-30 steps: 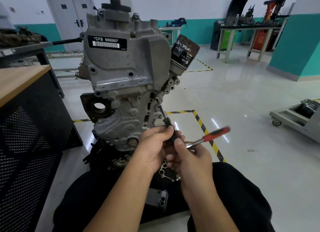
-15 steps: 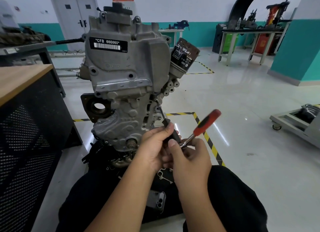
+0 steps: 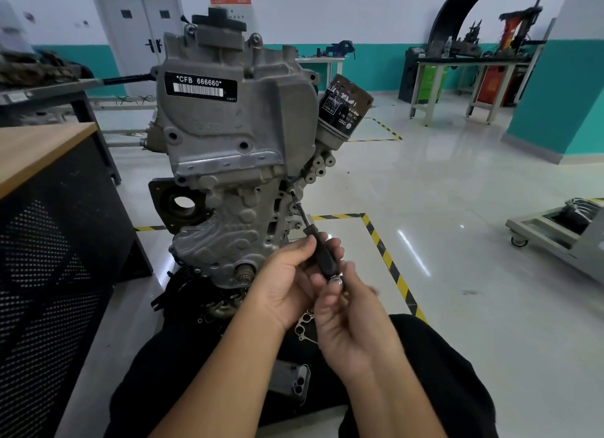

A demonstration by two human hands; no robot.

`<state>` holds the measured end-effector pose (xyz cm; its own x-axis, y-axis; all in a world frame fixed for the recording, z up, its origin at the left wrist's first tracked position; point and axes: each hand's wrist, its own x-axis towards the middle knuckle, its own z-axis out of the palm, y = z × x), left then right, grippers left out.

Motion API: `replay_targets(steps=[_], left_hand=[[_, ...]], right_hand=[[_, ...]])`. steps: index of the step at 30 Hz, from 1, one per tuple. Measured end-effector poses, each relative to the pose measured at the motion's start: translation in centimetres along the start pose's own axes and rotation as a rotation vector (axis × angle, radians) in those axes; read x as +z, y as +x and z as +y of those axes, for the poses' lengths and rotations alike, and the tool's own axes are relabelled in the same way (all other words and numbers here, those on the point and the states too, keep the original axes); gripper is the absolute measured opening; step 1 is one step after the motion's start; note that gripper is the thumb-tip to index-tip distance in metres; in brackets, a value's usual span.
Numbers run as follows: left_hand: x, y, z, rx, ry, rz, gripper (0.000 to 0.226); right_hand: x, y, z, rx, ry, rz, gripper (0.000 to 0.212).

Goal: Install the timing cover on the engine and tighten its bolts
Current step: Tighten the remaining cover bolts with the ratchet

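1. Down on my lap, a phone (image 3: pixel 289 383) lies face-down on my black trousers (image 3: pixel 434 382), and a small metal gasket (image 3: pixel 305 326) peeks out from between my wrists.
2. Just above that, my right hand (image 3: pixel 348 320) sits at the butt end of the tool, fingers curled in around the shiny ratchet head (image 3: pixel 336 279). Half a second ago the red ratchet handle stuck up to the right of this hand; now I can't see it at all, and the fingers are motion-blurred.
3. My left hand (image 3: pixel 287 280) grips the black extension bar (image 3: pixel 322 256), thumb and fingertips wrapped around its grip. Same hold as in the earlier frames.
4. Further up, the thin steel shaft runs diagonally up-left from that grip, with its tip seated on a bolt (image 3: pixel 295 205) at the right edge of the timing cover (image 3: pixel 228 209).
5. That cover sits against the front of the engine (image 3: pixel 228 117), right in front of me, under the plate reading "CFB 666660".
6. Off the engine's upper right side, the black oil filter (image 3: pixel 344 111) juts out at a tilt.
7. To my left stands a wood-topped bench (image 3: pixel 42 150) with a perforated black side.
8. Far across the glossy floor (image 3: pixel 457 192), yellow-black tape marks out a bay, a low cart (image 3: pixel 562 231) sits right, and a workbench (image 3: pixel 464 75) lines the teal wall.
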<state>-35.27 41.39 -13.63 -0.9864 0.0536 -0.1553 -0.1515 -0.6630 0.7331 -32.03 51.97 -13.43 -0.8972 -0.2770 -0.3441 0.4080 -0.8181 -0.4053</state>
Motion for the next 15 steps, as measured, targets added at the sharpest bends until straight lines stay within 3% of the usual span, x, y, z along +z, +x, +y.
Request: replay_targets(steps=[1, 2, 4, 5, 6, 8, 9, 11, 12, 13, 15], left_hand=[[0.0, 0.0, 0.1, 0.013, -0.012, 0.002, 0.027], [0.1, 0.0, 0.0, 0.023, 0.009, 0.024, 0.030], [0.3, 0.1, -0.2, 0.025, 0.088, 0.076, 0.034], [0.4, 0.2, -0.3, 0.023, 0.121, 0.101, 0.037], [0.4, 0.2, -0.4, 0.024, 0.147, 0.122, 0.040], [0.3, 0.3, -0.4, 0.019, 0.153, 0.133, 0.041], [0.1, 0.3, -0.3, 0.002, 0.113, 0.116, 0.037], [-0.1, 0.2, 0.0, -0.052, -0.003, 0.067, 0.031], [-0.3, 0.3, 0.1, -0.070, -0.023, 0.057, 0.029], [-0.5, 0.4, 0.2, -0.068, -0.003, 0.067, 0.028], [-0.5, 0.6, 0.2, -0.030, 0.065, 0.109, 0.025]], right_hand=[[0.0, 0.1, -0.3, 0.057, 0.088, -0.012, 0.024], [-0.1, 0.1, -0.5, 0.013, 0.001, -0.028, 0.022], [-0.8, 0.6, -0.4, -0.309, -0.553, 0.025, 0.008], [-1.2, 0.8, -0.3, -0.494, -0.831, 0.078, 0.013], [-1.5, 1.1, -0.1, -0.593, -0.958, 0.091, 0.020], [-1.4, 1.2, 0.7, -0.541, -0.821, 0.098, 0.014], [-1.1, 0.9, 0.8, -0.373, -0.591, 0.070, 0.009], [-0.1, 0.1, 0.5, -0.014, -0.090, -0.014, 0.023], [-0.1, 0.0, 0.3, 0.073, 0.051, -0.019, 0.028], [0.0, -0.1, 0.3, 0.075, 0.055, -0.018, 0.028], [-0.3, 0.2, 0.4, -0.128, -0.309, -0.002, 0.014]])
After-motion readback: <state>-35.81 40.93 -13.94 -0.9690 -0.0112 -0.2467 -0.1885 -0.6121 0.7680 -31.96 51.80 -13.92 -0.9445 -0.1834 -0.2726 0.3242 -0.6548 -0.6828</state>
